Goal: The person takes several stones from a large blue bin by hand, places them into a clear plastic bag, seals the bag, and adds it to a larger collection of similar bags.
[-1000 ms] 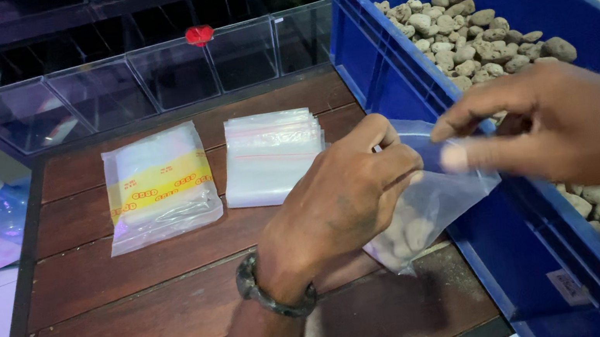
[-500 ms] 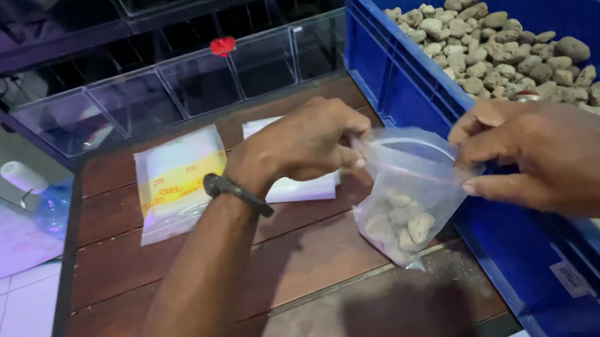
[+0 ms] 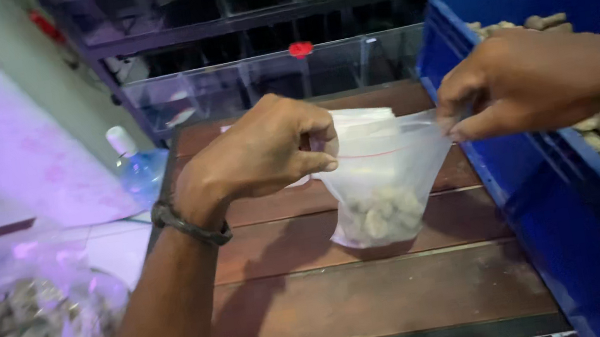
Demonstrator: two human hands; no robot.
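Both hands moved apart since earlier frame, bag mouth now stretched flat. Left hand pinches left corner, right hand pinches right corner. Bag hangs over worktop, stones inside, left of crate. Step: sealing zip. Next probably needs fingers sliding along strip.

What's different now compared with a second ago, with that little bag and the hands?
The clear bag has been lifted from beside the blue crate out over the wooden table. Left hand and right hand have moved apart, each pinching one end of its top edge, stretching it flat. The small stones still sit in the bag's bottom; the crate stays put.
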